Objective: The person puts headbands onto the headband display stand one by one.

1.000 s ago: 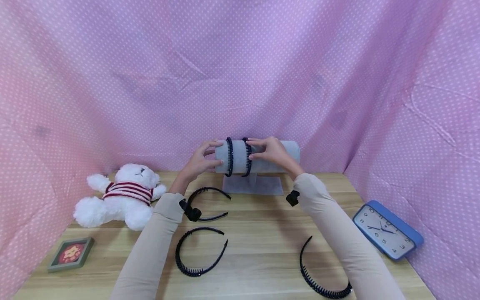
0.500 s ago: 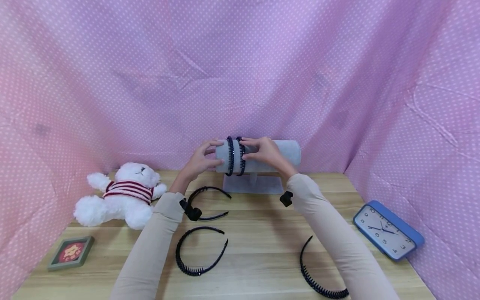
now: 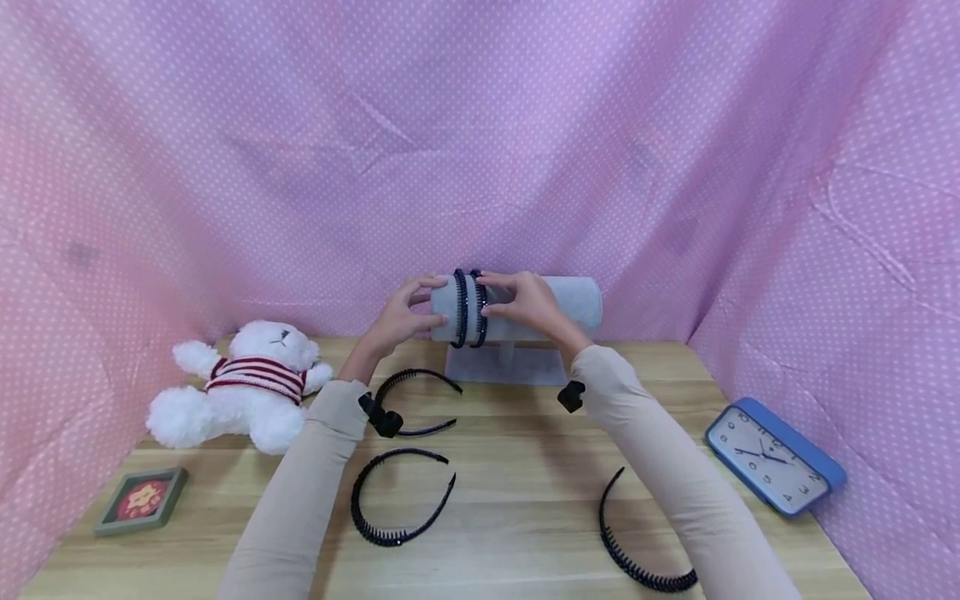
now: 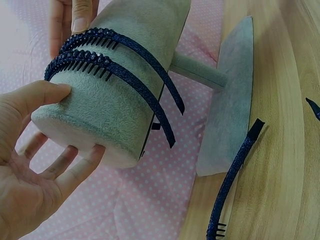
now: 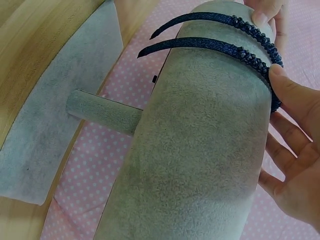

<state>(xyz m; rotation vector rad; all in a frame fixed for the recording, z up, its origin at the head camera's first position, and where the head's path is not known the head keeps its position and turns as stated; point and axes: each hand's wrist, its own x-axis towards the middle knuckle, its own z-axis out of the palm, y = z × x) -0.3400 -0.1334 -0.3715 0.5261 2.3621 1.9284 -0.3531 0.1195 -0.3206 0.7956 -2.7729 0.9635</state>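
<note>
A grey velvety T-bar display stand [image 3: 572, 304] stands at the back, two dark headbands round its roll near the left end. My left hand [image 3: 397, 321] grips that end, thumb on top of the roll and fingers curled over the end face in the left wrist view. The outer headband [image 4: 135, 85] sits just past my left thumb. On the inner headband [image 5: 205, 44] my right hand [image 3: 528, 302] has its thumb and fingers, pinching its beaded crown. Comb teeth show under both bands, whose tips hang free at the stand's post side.
Two more headbands, an upper headband [image 3: 420, 372] and a lower headband [image 3: 382, 537], lie left of centre; another headband [image 3: 637, 575] lies at right, partly behind the sleeve. A white teddy bear [image 3: 258, 408], small framed picture [image 3: 142, 500] and blue clock [image 3: 776, 458] surround them. Pink cloth [image 3: 480, 150] hangs behind.
My right hand has slid the inner headband left along the roll, close to the outer one. My left hand has kept its place at the roll's end.
</note>
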